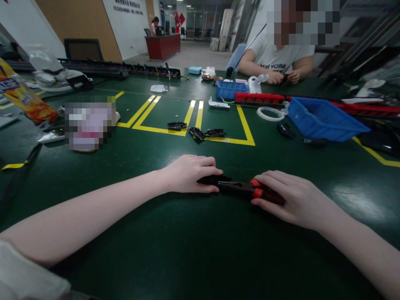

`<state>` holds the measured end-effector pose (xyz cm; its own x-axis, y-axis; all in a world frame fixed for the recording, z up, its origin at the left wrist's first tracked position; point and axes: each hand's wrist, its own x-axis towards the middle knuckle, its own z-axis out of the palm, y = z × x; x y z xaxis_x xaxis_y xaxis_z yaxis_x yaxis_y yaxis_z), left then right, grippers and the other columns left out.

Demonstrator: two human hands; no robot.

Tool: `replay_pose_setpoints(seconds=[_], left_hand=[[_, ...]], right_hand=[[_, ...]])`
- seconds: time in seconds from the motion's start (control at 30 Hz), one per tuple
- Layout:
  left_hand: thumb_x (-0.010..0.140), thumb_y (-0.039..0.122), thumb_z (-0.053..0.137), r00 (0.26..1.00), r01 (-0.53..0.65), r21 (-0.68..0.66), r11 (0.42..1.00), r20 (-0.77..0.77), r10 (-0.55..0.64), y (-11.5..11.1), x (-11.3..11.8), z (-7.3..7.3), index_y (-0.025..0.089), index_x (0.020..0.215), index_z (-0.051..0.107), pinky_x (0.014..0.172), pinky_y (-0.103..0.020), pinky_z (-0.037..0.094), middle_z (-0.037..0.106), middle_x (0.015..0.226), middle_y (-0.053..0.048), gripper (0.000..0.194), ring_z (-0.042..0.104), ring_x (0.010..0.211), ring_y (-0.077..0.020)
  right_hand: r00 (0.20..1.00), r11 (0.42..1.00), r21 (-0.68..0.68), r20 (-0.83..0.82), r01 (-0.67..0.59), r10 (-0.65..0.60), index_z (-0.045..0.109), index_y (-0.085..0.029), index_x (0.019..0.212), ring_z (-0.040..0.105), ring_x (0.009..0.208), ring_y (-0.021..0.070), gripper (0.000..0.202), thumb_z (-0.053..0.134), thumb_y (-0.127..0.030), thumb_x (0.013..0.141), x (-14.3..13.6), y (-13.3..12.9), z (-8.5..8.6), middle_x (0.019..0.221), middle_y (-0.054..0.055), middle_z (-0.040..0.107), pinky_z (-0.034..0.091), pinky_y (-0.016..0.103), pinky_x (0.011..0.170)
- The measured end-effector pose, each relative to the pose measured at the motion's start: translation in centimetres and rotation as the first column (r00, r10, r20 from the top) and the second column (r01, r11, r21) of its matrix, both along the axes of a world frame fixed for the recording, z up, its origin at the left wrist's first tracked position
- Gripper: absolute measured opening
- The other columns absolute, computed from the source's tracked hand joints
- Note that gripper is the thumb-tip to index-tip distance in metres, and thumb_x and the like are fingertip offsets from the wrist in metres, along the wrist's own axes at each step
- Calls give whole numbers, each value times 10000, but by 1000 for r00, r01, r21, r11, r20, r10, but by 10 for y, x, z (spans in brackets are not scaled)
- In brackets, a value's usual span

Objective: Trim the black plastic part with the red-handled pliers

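Pliers point(246, 188) (red-handled) lie gripped between both hands point(240, 187).

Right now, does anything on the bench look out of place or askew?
Nothing broken or spilled. The small black parts lie loose and crooked across the yellow tape lines, and the big blue bin sits skewed. Both hands hold pliers flat on the table.

Across the table from the hands, a co-worker's white T-shirt point(283, 58) reads "NEW YORK". Far beyond the left hand, wall lettering point(128, 7) is too small to read, as is print on an orange packet point(26, 98).
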<state>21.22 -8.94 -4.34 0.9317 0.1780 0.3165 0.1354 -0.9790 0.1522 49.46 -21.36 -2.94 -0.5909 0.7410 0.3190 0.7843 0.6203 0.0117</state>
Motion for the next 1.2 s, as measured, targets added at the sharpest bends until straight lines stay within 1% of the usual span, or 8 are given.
replay_pose_setpoints(seconds=[0.1, 0.2, 0.37, 0.57, 0.7, 0.83, 1.0, 1.2], left_hand=[[960, 443, 627, 1000, 4, 10, 1000, 1, -4, 0, 0, 0, 167, 1255, 662, 668, -262, 494, 669, 1054, -74, 406, 655, 850, -170], [953, 437, 642, 1000, 13, 18, 1000, 14, -13, 0, 1, -1, 161, 1257, 664, 654, -263, 489, 671, 1045, -72, 411, 654, 841, -171], [954, 446, 634, 1000, 4, 29, 1000, 1, -4, 1, 0, -2, 190, 1265, 664, 644, -265, 479, 669, 1086, -73, 404, 657, 838, -170], [946, 442, 648, 1000, 9, 34, 999, 14, -10, 1, 0, -2, 179, 1248, 674, 641, -265, 479, 671, 1070, -68, 401, 658, 822, -168], [947, 436, 645, 1000, 9, 24, 1000, 4, -9, 1, 1, -1, 167, 1227, 678, 653, -263, 490, 674, 1062, -73, 390, 660, 830, -170], [939, 430, 657, 1000, 13, 7, 1000, 5, -13, 1, 1, -1, 166, 1218, 675, 664, -259, 501, 672, 1052, -68, 385, 662, 838, -167], [937, 426, 660, 1000, 17, 20, 1000, 4, -17, 0, 1, 0, 162, 1229, 659, 655, -269, 503, 668, 1077, -67, 394, 669, 849, -171], [939, 430, 657, 1000, 11, 26, 1000, 6, -11, -1, 1, 1, 168, 1229, 658, 657, -271, 496, 670, 1090, -72, 391, 668, 842, -174]], right_hand=[[1000, 1000, -6, -2, 0, 0, 621, -149, 1088, 680, 727, 197, 331, 529, -447, 977, 4, 0, 0, 920, 104, 699, 561, 303, 591], [1000, 1000, 5, 8, 2, -2, 617, -148, 1095, 681, 733, 200, 350, 539, -465, 970, 4, -1, 1, 926, 105, 695, 568, 310, 600], [999, 999, 42, 46, 4, -6, 623, -147, 1073, 678, 734, 206, 351, 532, -470, 970, -1, -2, 0, 938, 113, 685, 567, 313, 591], [997, 995, 102, 69, 18, -25, 607, -140, 1085, 683, 784, 220, 363, 522, -474, 972, -3, -3, -3, 1081, 161, 672, 583, 336, 626], [998, 994, 110, 48, 23, -28, 600, -145, 1105, 681, 801, 226, 368, 547, -479, 961, -2, -2, -5, 1038, 143, 680, 584, 348, 652], [999, 993, 119, 20, 25, -27, 600, -143, 1131, 681, 832, 232, 360, 593, -448, 941, 0, -1, -7, 1023, 136, 685, 578, 353, 679], [999, 995, 86, -19, 44, -43, 602, -163, 1164, 675, 879, 249, 378, 654, -432, 903, 2, -2, -9, 1045, 131, 685, 570, 374, 714], [994, 997, 35, -89, 70, -67, 600, -209, 1210, 667, 910, 259, 377, 649, -428, 908, 4, -3, -13, 1068, 123, 677, 575, 391, 731]])
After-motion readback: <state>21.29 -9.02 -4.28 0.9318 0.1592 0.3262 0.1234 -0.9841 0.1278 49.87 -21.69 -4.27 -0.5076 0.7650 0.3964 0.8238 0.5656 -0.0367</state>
